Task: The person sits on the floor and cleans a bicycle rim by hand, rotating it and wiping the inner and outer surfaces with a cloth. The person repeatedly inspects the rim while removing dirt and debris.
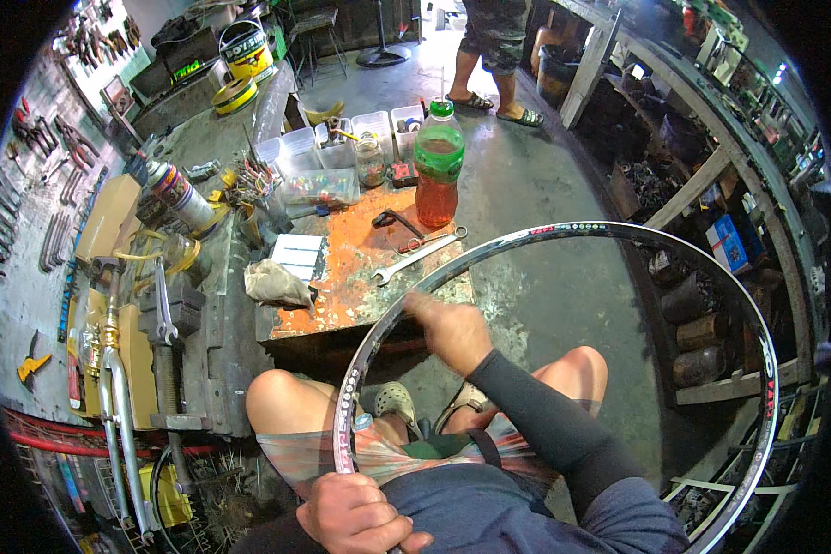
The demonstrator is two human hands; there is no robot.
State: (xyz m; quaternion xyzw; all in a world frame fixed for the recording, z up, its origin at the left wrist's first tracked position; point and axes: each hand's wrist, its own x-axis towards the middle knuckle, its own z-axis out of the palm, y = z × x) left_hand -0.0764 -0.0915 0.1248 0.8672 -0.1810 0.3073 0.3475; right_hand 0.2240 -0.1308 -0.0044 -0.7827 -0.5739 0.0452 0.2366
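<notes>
the person sits with knees apart, a bicycle rim (563,229) standing in a wide loop above the lap, tilted, no spokes showing in it. the left hand (365,512) is closed around its lower left part, close to the body, which probably steadies the loop against the person. the right hand (452,334) reaches across to the upper left arc, fingers bent at the rim; blur hides whether they pinch it or merely touch it.

the low worktop (337,300), its orange paint flaking, stands just beyond the knees, likely so that what lies on it is within reach: a combination spanner (420,257), a dark curved tool (399,222) and a crumpled cloth (277,283) at the left edge.

the containers gather at the far side, perhaps to leave the near part free. a tall bottle (439,180) with a green cap stands upright, red liquid filling its lower part. beside it a glass jar (369,163) holds something too small to tell. a clear box (321,187) shows little coloured pieces through its wall, and the open bin (406,125) behind has small dark parts in it.
</notes>
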